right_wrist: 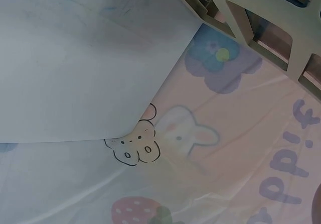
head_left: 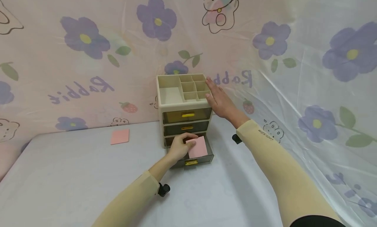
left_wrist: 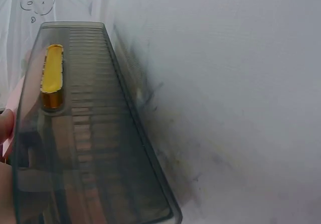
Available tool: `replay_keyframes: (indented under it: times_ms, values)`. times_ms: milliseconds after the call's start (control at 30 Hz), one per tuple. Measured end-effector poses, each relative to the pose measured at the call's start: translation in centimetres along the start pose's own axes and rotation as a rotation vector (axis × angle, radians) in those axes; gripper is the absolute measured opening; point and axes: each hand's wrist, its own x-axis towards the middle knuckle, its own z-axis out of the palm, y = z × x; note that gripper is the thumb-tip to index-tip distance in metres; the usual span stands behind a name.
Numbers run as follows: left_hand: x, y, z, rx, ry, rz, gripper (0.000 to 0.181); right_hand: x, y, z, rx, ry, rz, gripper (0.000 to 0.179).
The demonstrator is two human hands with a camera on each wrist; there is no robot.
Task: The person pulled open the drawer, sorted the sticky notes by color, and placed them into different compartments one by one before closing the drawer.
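A cream desktop organizer (head_left: 185, 105) stands on the table with its smoky bottom drawer (head_left: 203, 160) pulled out. My left hand (head_left: 178, 149) pinches a pink square of sticky notes (head_left: 198, 148) over that drawer, thumb on the near face; the other fingers are mostly hidden behind it. In the left wrist view the drawer front (left_wrist: 100, 128) with its yellow handle (left_wrist: 52, 71) fills the left side, and a bit of thumb (left_wrist: 6, 125) shows at the edge. My right hand (head_left: 221, 103) rests its extended fingers against the organizer's upper right side.
Another pink square (head_left: 119, 136) lies on the white table (head_left: 73, 168), left of the organizer. Two more drawers above are closed, and the top tray has several compartments (head_left: 188, 86). A patterned curtain (head_left: 123, 66) hangs behind; the organizer's slotted side (right_wrist: 271, 38) shows in the right wrist view.
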Motion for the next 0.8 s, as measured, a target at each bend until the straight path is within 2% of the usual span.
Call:
replay_keyframes:
  times_ms: [267, 467, 800]
  values:
    - [0.9, -0.4, 0.5, 0.034, -0.054, -0.032, 0.022, 0.0, -0.1, 0.0, -0.008, -0.003, 0.012, 0.066]
    - [1.5, -0.7, 0.7, 0.055, -0.072, -0.046, 0.02, 0.1, -0.1, 0.1, -0.01, -0.003, 0.012, 0.066]
    - [1.9, -1.2, 0.7, 0.097, -0.111, -0.055, 0.022, 0.0, 0.1, 0.3, 0.005, 0.002, 0.005, 0.066]
